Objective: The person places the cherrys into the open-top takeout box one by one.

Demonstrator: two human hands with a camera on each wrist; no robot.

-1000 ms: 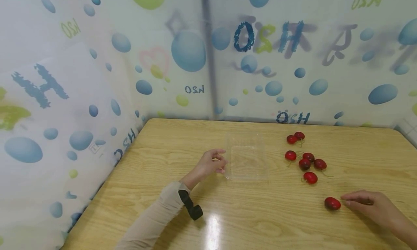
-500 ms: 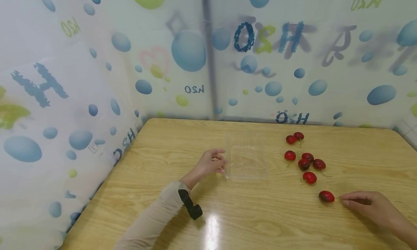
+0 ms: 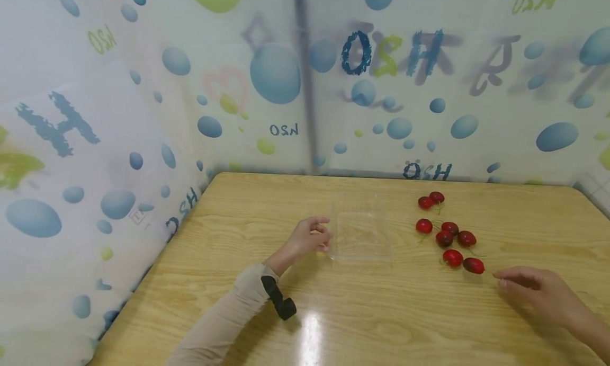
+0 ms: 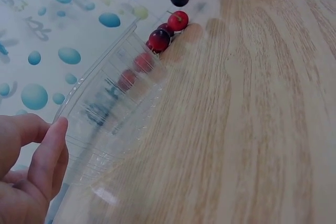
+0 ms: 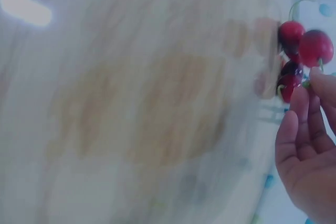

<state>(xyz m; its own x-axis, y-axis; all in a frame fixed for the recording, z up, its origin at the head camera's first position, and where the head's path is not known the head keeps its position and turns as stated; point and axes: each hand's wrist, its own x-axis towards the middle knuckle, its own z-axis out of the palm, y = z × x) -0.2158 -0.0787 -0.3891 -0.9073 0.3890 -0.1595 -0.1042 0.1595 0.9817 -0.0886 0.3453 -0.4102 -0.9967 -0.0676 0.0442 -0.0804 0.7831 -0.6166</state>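
My left hand [image 3: 305,238] pinches the near rim of a clear plastic container [image 4: 97,74], thumb and fingers at its edge in the left wrist view. The container sits on the wooden table. At the right, my right hand [image 3: 538,292] pinches the stem of a dark red cherry [image 3: 474,265] between thumb and fingertips. That cherry [image 5: 316,47] hangs out ahead of the fingers and shows raised off the table in the left wrist view. In the head view it overlaps the edge of another bright red cherry [image 3: 452,258].
Several more cherries with green stems, such as a dark one [image 3: 466,239], lie loose right of the container. A pair of cherries [image 3: 431,199] lies farther back. A patterned sheet [image 3: 267,90] walls off the table's [image 3: 405,323] back and left.
The right hand has carried the cherry by its stem from near the front right, up and leftward, toward the other cherries. The left hand stays at the container's rim.
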